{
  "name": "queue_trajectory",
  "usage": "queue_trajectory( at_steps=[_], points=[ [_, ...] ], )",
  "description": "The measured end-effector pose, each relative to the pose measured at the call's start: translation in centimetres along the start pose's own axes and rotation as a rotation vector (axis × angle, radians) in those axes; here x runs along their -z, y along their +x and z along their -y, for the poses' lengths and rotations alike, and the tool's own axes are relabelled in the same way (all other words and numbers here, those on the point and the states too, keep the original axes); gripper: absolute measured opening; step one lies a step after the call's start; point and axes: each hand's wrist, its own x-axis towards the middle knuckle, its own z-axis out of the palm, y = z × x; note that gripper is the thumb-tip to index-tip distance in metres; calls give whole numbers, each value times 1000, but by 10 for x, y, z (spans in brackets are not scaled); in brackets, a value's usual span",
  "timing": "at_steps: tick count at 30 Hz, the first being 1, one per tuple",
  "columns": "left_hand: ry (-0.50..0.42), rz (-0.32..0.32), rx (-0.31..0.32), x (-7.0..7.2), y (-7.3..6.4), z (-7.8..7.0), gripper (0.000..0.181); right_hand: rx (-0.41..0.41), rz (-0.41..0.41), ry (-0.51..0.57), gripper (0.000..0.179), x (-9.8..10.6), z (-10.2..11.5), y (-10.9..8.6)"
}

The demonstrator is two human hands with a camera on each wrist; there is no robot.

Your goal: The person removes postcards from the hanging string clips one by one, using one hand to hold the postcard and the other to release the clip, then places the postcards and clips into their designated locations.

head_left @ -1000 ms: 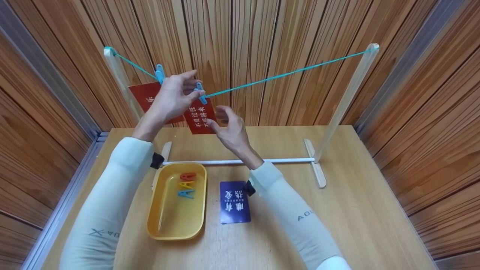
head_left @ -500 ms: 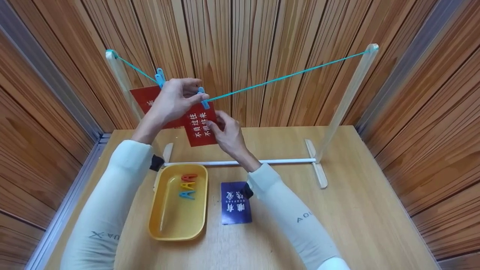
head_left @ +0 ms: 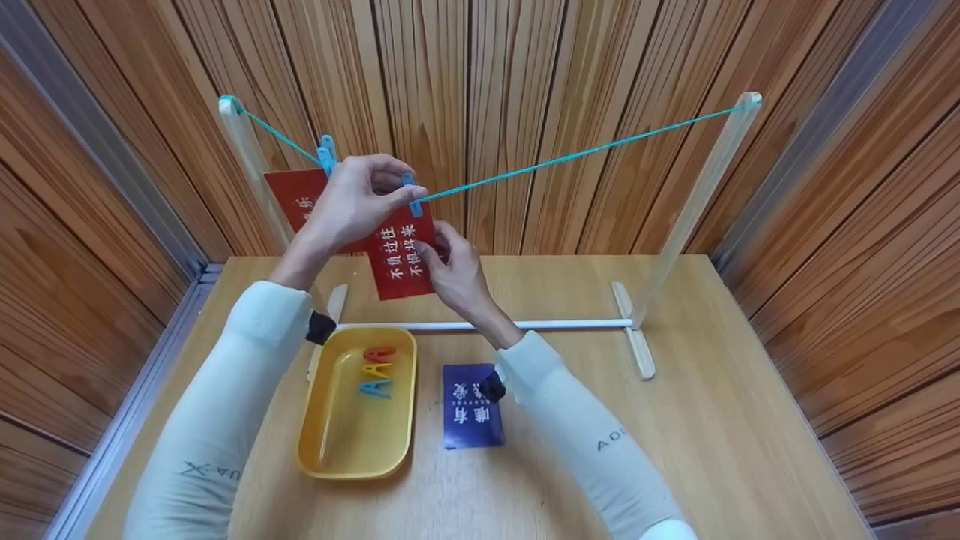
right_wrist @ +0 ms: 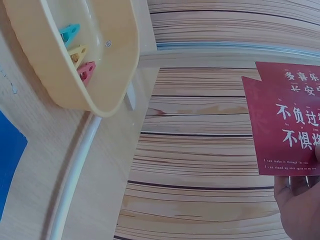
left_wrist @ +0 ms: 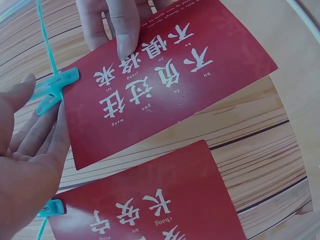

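Note:
A red card (head_left: 397, 274) with white lettering hangs from the turquoise string (head_left: 570, 157), clipped by a blue clothespin (head_left: 414, 202). My left hand (head_left: 358, 196) holds this clothespin between thumb and fingers, as the left wrist view of the clothespin (left_wrist: 52, 87) also shows. Lower on the card, my right hand (head_left: 459, 268) pinches its right edge, thumb on the printed face. To the left, a second red card (head_left: 289, 191) hangs from another blue clothespin (head_left: 326, 152), partly hidden behind my left hand.
The string runs between two wooden posts (head_left: 694, 202) joined low down by a white rod (head_left: 555, 324). A yellow tray (head_left: 304, 450) holds a red, a yellow and a blue clothespin (head_left: 375, 388). Right of it lies a blue card (head_left: 471, 431) on the table.
The card and its clothespin have come down slightly and show more of the lettering. My right hand has gone from beside the card to pinching its edge. My left hand stays at the clothespin.

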Motion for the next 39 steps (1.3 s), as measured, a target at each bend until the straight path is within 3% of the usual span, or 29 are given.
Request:
queue_trajectory(
  at_steps=[14,39],
  points=[
    [40,-165,-87,-9,-1,-5,21,-7,18,40,35,1,3,-2],
    [71,-183,-181,-12,-2,-5,21,3,-24,66,27,-2,-11,-10]
  ],
)
